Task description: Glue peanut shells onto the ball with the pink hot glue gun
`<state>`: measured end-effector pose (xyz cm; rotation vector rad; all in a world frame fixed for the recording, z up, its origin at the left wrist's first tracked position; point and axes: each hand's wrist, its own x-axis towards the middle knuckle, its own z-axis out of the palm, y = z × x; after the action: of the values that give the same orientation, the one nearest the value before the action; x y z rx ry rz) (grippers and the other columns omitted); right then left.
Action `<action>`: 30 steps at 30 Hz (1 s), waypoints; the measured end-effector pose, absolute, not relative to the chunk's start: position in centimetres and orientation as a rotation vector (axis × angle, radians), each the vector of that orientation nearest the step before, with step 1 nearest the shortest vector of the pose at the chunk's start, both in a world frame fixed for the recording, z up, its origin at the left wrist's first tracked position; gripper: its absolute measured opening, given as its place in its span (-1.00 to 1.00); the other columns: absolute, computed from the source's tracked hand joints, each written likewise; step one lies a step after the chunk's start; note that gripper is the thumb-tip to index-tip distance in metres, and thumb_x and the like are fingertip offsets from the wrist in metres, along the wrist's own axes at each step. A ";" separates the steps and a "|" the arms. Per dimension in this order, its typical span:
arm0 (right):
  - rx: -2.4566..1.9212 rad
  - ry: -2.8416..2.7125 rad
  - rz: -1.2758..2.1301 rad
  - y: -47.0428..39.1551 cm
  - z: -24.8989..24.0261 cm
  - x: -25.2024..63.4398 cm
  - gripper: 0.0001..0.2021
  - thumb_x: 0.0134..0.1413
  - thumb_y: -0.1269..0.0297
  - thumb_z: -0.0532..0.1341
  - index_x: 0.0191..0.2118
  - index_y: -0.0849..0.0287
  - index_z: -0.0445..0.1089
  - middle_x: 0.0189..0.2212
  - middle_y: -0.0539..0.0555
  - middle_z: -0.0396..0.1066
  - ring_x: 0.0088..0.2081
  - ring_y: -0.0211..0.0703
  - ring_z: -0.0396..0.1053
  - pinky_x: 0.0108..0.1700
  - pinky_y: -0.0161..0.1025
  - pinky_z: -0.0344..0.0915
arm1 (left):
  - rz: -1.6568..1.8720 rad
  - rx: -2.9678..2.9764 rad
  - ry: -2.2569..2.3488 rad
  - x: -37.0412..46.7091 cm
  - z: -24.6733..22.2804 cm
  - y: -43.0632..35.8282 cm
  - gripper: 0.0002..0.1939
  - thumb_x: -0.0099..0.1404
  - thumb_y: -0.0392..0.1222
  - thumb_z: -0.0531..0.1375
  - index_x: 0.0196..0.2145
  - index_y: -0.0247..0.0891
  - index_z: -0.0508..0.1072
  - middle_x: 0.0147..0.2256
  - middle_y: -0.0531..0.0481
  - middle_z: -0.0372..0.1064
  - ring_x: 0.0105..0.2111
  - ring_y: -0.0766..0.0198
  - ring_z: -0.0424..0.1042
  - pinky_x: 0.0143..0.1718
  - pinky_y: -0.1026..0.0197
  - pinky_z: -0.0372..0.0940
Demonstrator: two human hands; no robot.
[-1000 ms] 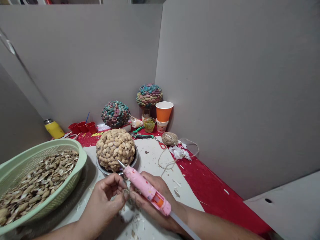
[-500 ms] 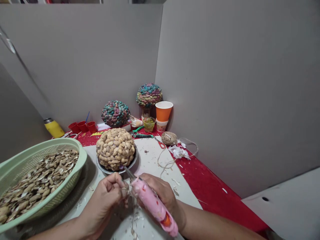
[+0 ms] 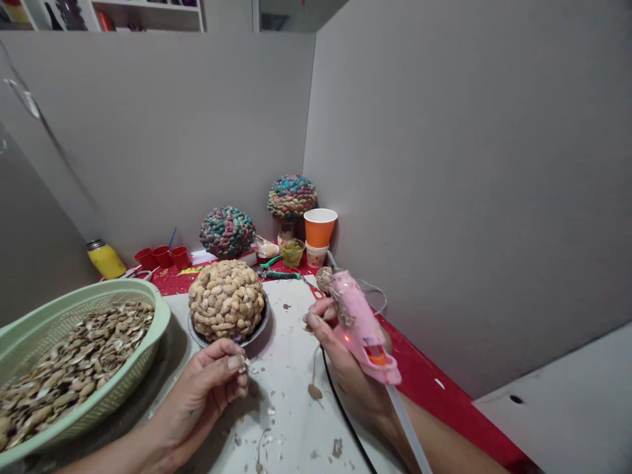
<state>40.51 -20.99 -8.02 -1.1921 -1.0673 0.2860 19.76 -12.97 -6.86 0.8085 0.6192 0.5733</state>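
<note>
A pink hot glue gun [image 3: 363,316] with a clear glue stick out of its back is in my right hand [image 3: 340,352], its nozzle pointing away toward the twine. My left hand [image 3: 210,388] is closed in a pinch on a small pale scrap [image 3: 244,364], perhaps a bit of peanut shell. Just beyond the left fingers, a ball covered in peanut shells [image 3: 227,297] rests in a dark round dish [image 3: 261,322]. A purple spot shows low on its near side. At my left stands a green basket [image 3: 160,309] filled with loose peanut shells [image 3: 89,349].
Two colourful shell-covered pieces, a ball [image 3: 227,232] and a mushroom shape [image 3: 292,197], stand at the back. Near them are paper cups [image 3: 320,230], pliers [image 3: 281,275], red cups [image 3: 161,257] and a yellow bottle [image 3: 106,260]. A twine ball [image 3: 323,280] lies behind the glue gun. Grey panels [image 3: 444,164] enclose the table.
My right hand has swung the glue gun away from the shell ball, to the right and upward. My left hand stays near the dish, still pinched. The view has tilted up slightly.
</note>
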 end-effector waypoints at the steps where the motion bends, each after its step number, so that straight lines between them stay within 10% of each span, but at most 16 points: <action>1: -1.188 -1.046 0.305 -21.0 -7.8 40.4 -0.88 0.22 0.18 0.24 -0.26 0.09 0.34 -0.36 0.01 0.36 -0.40 -0.21 0.32 -0.34 -0.30 0.35 | 0.571 0.805 0.625 19.8 -6.9 -13.0 -0.82 0.07 -0.28 0.44 -0.38 -0.32 0.53 -0.50 0.04 0.41 -0.50 0.39 0.39 -0.40 0.34 0.36; 30: -1.237 -1.445 0.290 -20.4 -9.8 38.5 -0.93 0.13 0.34 0.25 -0.33 0.14 0.32 -0.45 -0.02 0.39 -0.46 -0.22 0.36 -0.38 -0.33 0.27 | 0.542 0.851 0.544 19.6 -6.6 -14.2 -0.80 0.04 -0.25 0.46 -0.43 -0.30 0.50 -0.52 0.08 0.38 -0.52 0.39 0.34 -0.42 0.33 0.32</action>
<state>38.50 -20.43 -9.77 -1.2373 -1.4452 0.2904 19.64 -14.16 -6.61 0.8510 0.5442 0.5421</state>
